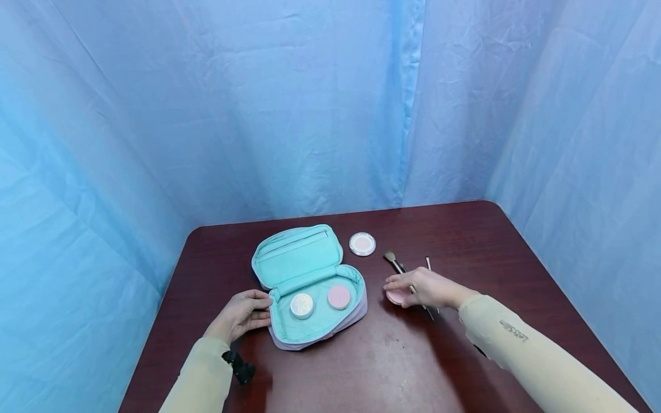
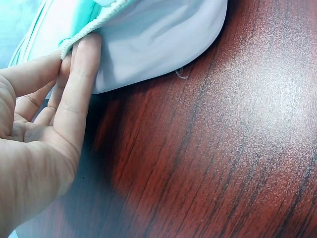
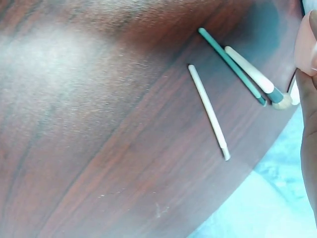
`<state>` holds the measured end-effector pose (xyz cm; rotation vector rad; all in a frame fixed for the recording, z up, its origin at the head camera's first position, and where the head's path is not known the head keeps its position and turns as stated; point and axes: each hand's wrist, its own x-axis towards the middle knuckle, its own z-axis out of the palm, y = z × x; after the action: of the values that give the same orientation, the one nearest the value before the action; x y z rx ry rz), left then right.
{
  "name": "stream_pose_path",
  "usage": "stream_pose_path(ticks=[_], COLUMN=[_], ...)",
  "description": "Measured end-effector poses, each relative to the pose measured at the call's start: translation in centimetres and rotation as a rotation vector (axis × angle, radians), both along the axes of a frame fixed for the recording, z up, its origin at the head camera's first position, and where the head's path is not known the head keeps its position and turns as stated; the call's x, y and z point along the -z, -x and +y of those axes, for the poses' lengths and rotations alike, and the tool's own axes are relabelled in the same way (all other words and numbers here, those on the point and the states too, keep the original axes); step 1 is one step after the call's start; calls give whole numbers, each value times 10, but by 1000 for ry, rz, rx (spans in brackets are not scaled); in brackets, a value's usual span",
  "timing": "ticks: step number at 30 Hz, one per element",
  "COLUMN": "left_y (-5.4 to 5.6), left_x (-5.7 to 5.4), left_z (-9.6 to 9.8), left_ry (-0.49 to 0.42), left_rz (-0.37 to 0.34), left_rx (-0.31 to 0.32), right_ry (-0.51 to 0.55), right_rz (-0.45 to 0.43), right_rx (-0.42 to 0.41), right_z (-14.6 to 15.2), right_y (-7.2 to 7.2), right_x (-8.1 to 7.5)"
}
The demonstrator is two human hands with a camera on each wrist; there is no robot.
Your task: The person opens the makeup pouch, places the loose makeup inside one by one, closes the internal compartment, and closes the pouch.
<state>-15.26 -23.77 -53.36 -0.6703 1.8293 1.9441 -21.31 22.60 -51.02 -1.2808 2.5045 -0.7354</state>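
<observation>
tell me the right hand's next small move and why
Probably lift the pink compact toward the open cosmetic pouch: the right hand holds it, the left hand pinches the pouch's edge, and a white jar and second pink compact already sit inside.

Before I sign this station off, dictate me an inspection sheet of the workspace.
Surface: wood-grained, red-brown table, with light glare.
Job's things: open pouch holding a white-lidded jar and a pink round case; another pink case under the right fingers.
Clutter: three slim, brush-like sticks and a pale round compact, loose on the table.
Grippers: left hand grips the pouch's left edge; right hand holds the second pink case.
Cables: nothing seen.
Surroundings: blue curtains behind and on both sides.
</observation>
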Motion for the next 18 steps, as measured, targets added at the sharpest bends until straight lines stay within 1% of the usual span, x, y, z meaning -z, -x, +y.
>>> stream_pose_path(ticks=[8,15,18], left_y=[0,-1,-1], left_x=[0,-2,-2], left_z=[0,0,0], left_ry=[3,7,8], left_rz=[1,0,-2], left_rx=[11,12,11], right_ry=[20,35,25], right_rz=[-33,-52,-58], right_rx=[7,13,26], right_z=[-6,-16,-24], right_y=[7,11,12], right_x=[-4,-13,-17])
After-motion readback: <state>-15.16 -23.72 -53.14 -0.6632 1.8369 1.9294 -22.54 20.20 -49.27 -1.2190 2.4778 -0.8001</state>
